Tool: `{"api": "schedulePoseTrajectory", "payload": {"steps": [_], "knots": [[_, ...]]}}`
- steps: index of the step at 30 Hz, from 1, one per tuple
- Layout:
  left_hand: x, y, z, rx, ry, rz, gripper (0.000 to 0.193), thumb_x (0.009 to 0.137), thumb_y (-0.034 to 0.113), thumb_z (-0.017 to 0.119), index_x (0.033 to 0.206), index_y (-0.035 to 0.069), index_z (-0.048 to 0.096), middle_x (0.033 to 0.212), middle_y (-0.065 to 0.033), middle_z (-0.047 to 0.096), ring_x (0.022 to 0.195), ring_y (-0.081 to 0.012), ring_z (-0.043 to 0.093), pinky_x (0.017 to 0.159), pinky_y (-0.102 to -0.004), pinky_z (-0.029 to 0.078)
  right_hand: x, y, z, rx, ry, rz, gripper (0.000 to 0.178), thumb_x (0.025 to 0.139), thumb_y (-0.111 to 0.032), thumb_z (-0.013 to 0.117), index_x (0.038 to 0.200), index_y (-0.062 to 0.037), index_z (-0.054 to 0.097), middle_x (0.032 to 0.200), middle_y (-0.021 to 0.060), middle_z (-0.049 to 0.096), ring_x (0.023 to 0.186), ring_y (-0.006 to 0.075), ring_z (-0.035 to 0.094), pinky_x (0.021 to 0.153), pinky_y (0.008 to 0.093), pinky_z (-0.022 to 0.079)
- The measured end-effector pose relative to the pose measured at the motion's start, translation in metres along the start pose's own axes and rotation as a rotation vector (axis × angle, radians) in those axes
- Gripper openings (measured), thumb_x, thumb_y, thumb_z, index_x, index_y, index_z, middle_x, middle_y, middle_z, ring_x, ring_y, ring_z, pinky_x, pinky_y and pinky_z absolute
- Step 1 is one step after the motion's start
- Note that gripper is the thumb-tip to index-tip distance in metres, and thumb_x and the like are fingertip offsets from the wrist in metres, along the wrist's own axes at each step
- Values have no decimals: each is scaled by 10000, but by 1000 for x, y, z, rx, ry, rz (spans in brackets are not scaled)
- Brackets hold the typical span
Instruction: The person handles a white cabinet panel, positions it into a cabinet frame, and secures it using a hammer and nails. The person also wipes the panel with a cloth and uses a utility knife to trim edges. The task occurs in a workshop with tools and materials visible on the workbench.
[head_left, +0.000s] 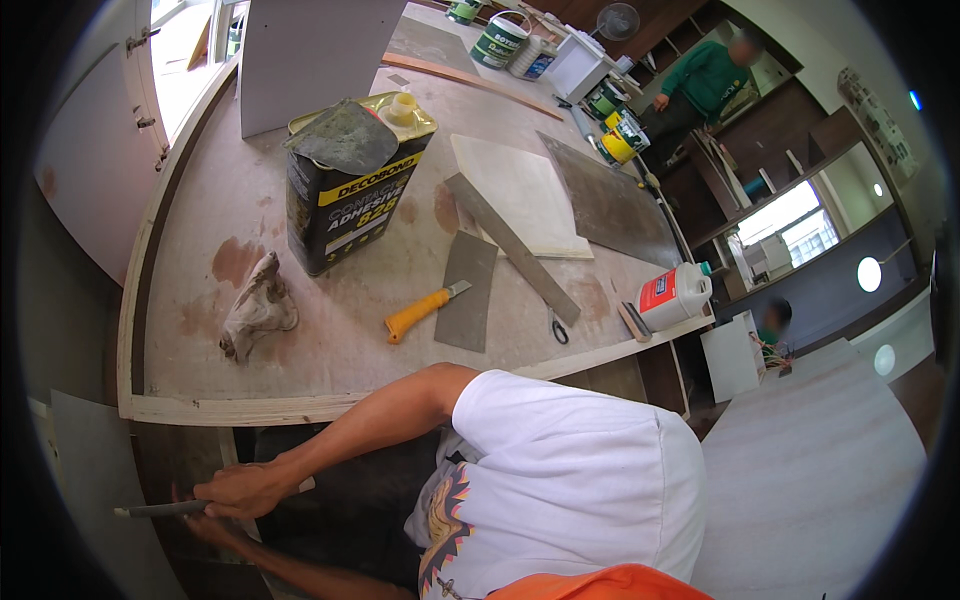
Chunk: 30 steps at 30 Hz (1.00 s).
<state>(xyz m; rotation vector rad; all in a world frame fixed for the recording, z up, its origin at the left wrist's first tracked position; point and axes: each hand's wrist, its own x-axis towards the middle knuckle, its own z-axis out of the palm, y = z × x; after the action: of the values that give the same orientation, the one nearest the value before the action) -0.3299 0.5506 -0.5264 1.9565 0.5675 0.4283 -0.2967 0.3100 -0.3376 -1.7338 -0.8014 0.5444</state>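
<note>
My right hand (243, 490) is closed around a thin dark grey strip (160, 510) with a pale tip, held low at the left, past the table's front edge. Just below it, my left hand (210, 530) lies close to the strip, its fingers mostly hidden. On the table (250, 408) above my hands rests a crumpled stained rag (262, 310). Near the rag stands a black and yellow adhesive can (350, 200) with a dark flat piece (345, 136) on top. A yellow-handled utility knife (425, 311) lies with its blade over a grey rectangular piece (467, 290).
Scissors (557, 328) and a long grey strip (515, 245) lie nearby. A white and red jug (675, 297) stands at the right corner, with paint buckets (500, 42) at the back. One person in green (705, 80) stands beyond; another (775, 320) is lower right.
</note>
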Motion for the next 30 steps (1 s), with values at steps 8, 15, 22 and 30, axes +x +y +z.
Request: {"api": "schedulePoseTrajectory", "payload": {"steps": [8, 15, 22, 30], "knots": [[-42, 144, 5, -791, -134, -200, 547, 1079, 316, 456, 1569, 99, 345, 1536, -229, 414, 1387, -337, 447, 1178, -452, 328, 4, -4, -7, 150, 291, -135, 322, 815, -173, 739, 1051, -12, 590, 749, 163, 675, 713, 329, 682, 645, 422, 508], [-99, 216, 14, -964, -198, 52, 684, 1071, 418, 398, 1598, 34, 191, 1608, -223, 319, 1497, -347, 304, 1245, -481, 193, 12, -3, -12, 291, 503, -176, 303, 801, -168, 747, 1002, 2, 598, 750, 110, 670, 653, 201, 648, 604, 335, 501], [-123, 239, 28, -1167, -26, 52, 726, 1067, 452, 392, 1593, 7, 162, 1650, -216, 244, 1549, -317, 186, 1262, -469, 138, 6, -14, -19, 627, 235, -64, 258, 923, -225, 671, 942, 9, 563, 746, 51, 644, 557, 134, 597, 501, 266, 482], [-127, 254, 59, -971, 44, 71, 764, 1056, 457, 396, 1592, -11, 117, 1635, -229, 270, 1515, -335, 284, 1261, -479, 196, 3, -8, -16, 461, 318, -17, 342, 1048, -302, 531, 882, -2, 522, 670, 67, 587, 540, 121, 567, 491, 298, 455]]}}
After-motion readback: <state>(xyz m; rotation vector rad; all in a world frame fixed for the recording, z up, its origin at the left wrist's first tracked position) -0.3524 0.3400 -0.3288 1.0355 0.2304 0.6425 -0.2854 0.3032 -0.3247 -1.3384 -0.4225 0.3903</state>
